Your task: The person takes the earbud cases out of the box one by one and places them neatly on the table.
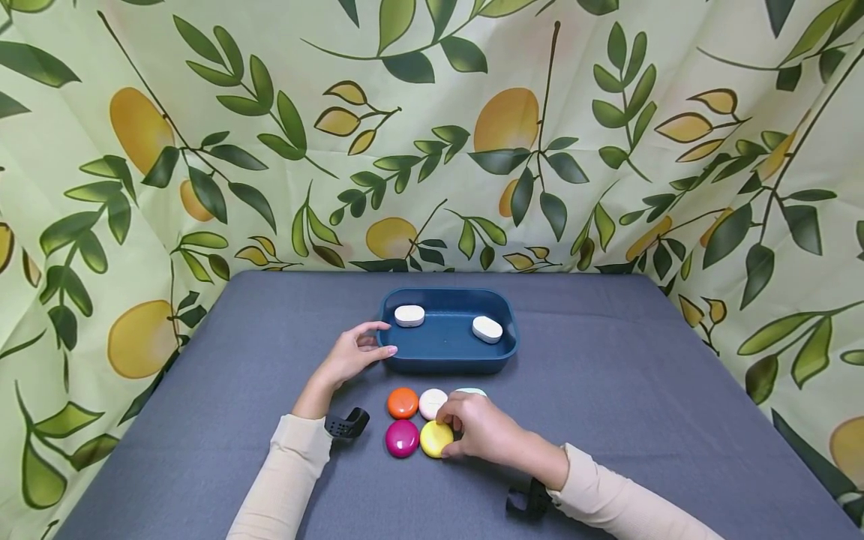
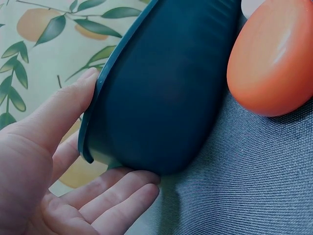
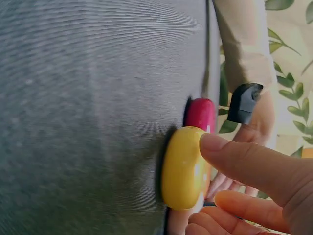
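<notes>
My left hand (image 1: 351, 354) holds the left end of a dark blue tray (image 1: 445, 366), its thumb at the rim in the left wrist view. Inside the tray lie two white oval pieces, one at the left (image 1: 409, 316) and another at the right (image 1: 487, 330). In front of it, my right hand (image 1: 487, 431) pinches a glossy yellow round disc (image 1: 435, 439) on the cloth. Around that disc sit a magenta disc (image 1: 402, 438), an orange disc (image 1: 403, 403) and a pale pink disc (image 1: 433, 403). Behind the right hand, a mint piece (image 1: 472, 391) is mostly hidden.
Grey-blue cloth (image 1: 607, 360) covers the table. A leaf-and-fruit patterned curtain (image 1: 432, 97) hangs behind it and along both sides. Each wrist wears a black band, one on the left (image 1: 347, 424) and one on the right (image 1: 529, 499).
</notes>
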`<state>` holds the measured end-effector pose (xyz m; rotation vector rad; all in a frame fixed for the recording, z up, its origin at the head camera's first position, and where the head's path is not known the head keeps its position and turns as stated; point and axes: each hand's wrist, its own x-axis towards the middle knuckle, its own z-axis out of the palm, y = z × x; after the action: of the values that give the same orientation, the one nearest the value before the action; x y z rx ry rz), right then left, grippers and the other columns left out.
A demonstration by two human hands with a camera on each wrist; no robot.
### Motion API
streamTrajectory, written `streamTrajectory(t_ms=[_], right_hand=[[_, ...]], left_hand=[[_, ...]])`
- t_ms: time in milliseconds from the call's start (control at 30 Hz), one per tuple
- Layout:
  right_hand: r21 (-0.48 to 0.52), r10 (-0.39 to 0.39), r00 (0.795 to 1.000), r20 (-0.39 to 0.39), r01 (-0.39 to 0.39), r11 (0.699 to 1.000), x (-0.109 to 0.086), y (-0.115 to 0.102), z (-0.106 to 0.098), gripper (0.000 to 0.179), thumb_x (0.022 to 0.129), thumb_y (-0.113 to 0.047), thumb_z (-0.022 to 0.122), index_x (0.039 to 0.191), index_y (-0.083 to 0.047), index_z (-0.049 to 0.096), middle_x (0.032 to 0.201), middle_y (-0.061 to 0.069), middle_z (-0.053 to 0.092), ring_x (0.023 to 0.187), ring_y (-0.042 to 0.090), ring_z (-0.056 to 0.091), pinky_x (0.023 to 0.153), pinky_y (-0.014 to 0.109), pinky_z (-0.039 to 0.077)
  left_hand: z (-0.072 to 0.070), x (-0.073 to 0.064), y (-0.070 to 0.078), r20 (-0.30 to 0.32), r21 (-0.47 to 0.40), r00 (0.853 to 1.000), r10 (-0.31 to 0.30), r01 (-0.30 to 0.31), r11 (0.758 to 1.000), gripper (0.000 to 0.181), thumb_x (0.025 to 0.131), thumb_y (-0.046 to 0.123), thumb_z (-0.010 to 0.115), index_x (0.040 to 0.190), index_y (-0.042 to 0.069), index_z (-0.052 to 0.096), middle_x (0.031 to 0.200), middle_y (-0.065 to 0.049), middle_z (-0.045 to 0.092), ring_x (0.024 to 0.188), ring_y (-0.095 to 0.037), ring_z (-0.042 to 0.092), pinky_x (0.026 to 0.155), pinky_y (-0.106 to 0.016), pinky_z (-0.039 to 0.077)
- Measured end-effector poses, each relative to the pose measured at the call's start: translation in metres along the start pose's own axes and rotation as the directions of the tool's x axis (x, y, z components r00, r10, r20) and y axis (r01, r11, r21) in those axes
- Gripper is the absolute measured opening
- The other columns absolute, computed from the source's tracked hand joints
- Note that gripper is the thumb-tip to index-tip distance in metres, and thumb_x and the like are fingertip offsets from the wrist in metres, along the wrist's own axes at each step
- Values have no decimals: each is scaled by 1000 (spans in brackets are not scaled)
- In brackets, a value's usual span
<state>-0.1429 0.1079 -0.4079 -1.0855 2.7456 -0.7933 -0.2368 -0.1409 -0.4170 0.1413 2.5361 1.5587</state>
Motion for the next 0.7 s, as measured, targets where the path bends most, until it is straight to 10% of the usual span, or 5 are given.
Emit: streamTrajectory(t_ms=[400, 700], right_hand=[[129, 64, 991, -121, -49, 990, 5, 6, -23, 26, 74, -13, 83, 94, -2, 71, 82, 11, 68, 67, 7, 55, 60, 13, 49], [173, 136, 944, -301, -86, 981, 17, 22, -44, 22, 76, -11, 81, 92, -1, 71, 79, 11, 69, 65, 2, 55, 59, 16, 50]], left_hand=[[0, 0, 0, 3, 1, 1000, 9, -9, 1000, 52, 87, 27, 71, 134, 11, 54, 143, -23, 48, 125, -40, 54, 104, -52, 47], [0, 1, -1, 2, -1, 1000, 12, -12, 1000, 53, 87, 28, 72, 134, 11, 53, 144, -23, 47, 126, -40, 53, 105, -53, 46]])
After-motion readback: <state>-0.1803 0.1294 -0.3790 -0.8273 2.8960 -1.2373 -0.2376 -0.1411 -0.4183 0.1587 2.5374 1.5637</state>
